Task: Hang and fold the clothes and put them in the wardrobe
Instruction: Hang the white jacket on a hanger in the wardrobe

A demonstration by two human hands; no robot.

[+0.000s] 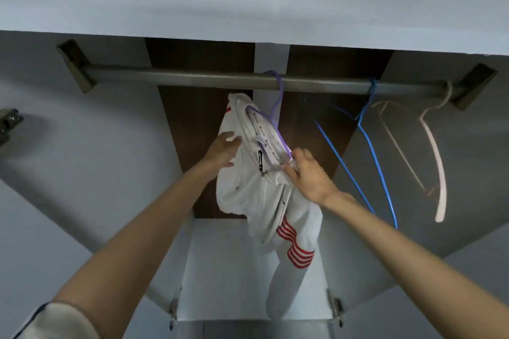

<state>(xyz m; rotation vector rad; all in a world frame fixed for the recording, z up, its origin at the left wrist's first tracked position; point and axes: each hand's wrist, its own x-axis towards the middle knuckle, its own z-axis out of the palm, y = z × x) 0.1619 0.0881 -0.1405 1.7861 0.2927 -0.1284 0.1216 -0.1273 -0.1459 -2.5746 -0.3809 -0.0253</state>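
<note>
Left hand [223, 150], fingers spread, rests against one white track jacket [248, 187], red-striped, bunched on the purple hanger [276, 107] hooked over the wardrobe rail [192, 76]. Right hand [308, 173] pinches its fabric. Three hangers in all, with one blue hanger [377, 162] and one white hanger [435, 151].

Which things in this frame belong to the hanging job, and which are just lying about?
In the job: white red-striped garment; purple hanger; rail; left hand touching the garment; right hand pinching it.
Lying about: blue hanger; white hanger, both bare on the rail.
</note>
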